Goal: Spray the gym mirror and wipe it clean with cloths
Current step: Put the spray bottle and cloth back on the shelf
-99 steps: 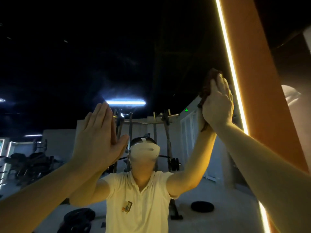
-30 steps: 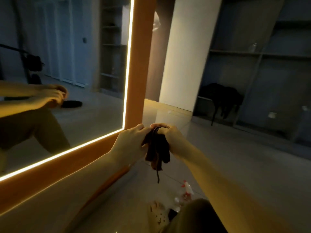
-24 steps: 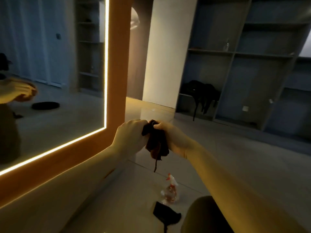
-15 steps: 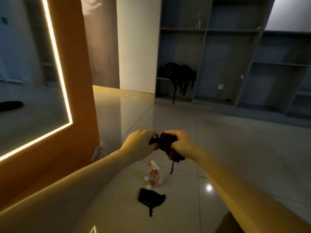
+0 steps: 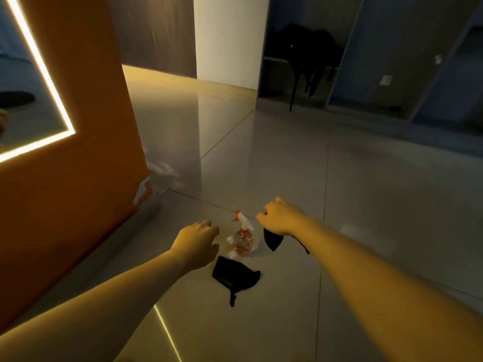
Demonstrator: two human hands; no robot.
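Note:
A clear spray bottle (image 5: 243, 237) with a red and white trigger head stands on the grey tiled floor. A dark cloth (image 5: 235, 276) lies on the floor just in front of it. My right hand (image 5: 281, 216) grips a second dark cloth (image 5: 273, 239), which hangs below it to the right of the bottle. My left hand (image 5: 197, 242) hovers left of the bottle with loosely curled fingers, holding nothing. The mirror (image 5: 23, 95), edged by a lit strip in an orange frame (image 5: 86, 142), is at the far left.
Grey-blue open shelving (image 5: 392, 56) lines the back right, with dark clothing (image 5: 311, 48) hanging in one bay. A white pillar (image 5: 230, 37) stands at the back centre. Shiny floor tiles (image 5: 379, 192) stretch to the right.
My view has turned from the mirror down to the floor. My left hand has let go of the cloth; the right hand alone holds it, and both hands are lower, near the bottle.

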